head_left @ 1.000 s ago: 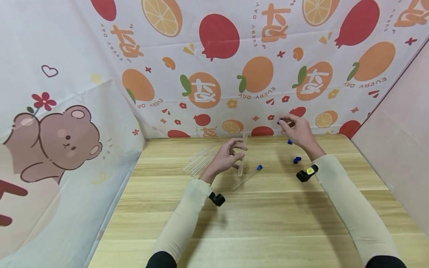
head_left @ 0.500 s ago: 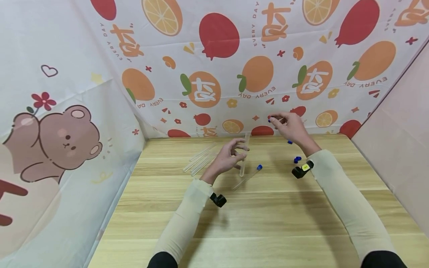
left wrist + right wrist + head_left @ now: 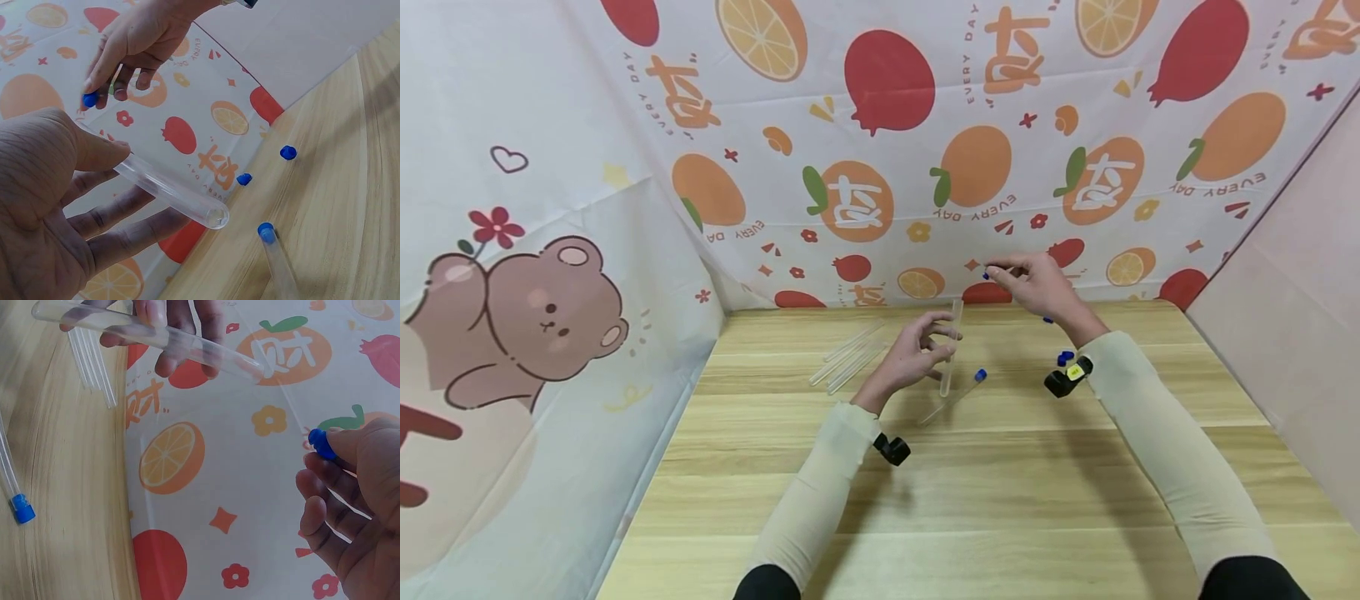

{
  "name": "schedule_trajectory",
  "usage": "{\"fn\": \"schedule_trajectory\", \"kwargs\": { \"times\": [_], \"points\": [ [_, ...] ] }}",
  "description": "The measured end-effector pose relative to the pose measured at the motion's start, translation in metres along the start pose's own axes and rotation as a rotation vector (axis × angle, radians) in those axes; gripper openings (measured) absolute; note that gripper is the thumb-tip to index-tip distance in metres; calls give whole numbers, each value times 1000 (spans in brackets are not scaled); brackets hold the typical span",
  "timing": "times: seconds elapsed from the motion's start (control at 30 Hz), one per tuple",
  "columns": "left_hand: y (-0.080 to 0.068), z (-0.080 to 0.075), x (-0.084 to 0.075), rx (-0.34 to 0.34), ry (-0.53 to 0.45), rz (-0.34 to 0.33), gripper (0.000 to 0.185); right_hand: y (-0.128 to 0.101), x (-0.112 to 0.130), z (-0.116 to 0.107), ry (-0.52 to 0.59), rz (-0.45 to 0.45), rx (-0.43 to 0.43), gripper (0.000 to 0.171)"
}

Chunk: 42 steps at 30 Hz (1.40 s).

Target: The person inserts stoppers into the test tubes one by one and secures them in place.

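My left hand (image 3: 913,354) pinches a clear test tube (image 3: 952,350) between thumb and fingers and holds it nearly upright, its rounded end down. The tube's open end (image 3: 257,374) points toward my right hand (image 3: 1037,287). Thumb and fingertips of that hand pinch a small blue cap (image 3: 322,444), a short distance apart from the tube's mouth. On the table lies a second tube (image 3: 951,404) with a blue stopper (image 3: 981,375) in its end, just below the held tube.
Several clear tubes (image 3: 850,358) lie in a bunch on the wooden table (image 3: 970,517), left of my left hand. Loose blue caps (image 3: 1065,357) rest at the right, under my right forearm. A fruit-printed cloth (image 3: 917,183) hangs behind the table.
My right hand has moved left with the blue cap, closer to the tube's open end. My left hand and the tube have shifted slightly right.
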<state>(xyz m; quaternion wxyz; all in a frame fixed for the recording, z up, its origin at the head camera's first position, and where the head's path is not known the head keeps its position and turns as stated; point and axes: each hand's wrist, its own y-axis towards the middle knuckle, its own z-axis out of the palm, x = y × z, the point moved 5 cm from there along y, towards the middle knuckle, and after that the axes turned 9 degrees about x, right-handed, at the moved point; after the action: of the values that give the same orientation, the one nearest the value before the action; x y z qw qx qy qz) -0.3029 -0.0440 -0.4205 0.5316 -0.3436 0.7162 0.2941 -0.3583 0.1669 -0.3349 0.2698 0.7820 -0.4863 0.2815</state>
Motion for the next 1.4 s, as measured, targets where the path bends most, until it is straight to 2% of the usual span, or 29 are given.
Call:
{"fn": "schedule_trajectory", "kwargs": {
  "times": [0.4,0.57,0.87,1.17,1.4],
  "points": [
    [-3,6,-2,-7,-16,6,48,-1,12,12,33,-28,45,29],
    [-2,5,-3,-3,-17,9,47,-1,16,16,31,-47,38,27],
    [0,3,-4,5,-24,21,49,2,20,26,1,-104,54,25],
    [0,3,-6,-4,-22,13,48,2,20,32,-18,-152,105,26],
    [0,2,-7,1,-87,4,47,0,24,31,-43,-173,97,24]
  ]
}}
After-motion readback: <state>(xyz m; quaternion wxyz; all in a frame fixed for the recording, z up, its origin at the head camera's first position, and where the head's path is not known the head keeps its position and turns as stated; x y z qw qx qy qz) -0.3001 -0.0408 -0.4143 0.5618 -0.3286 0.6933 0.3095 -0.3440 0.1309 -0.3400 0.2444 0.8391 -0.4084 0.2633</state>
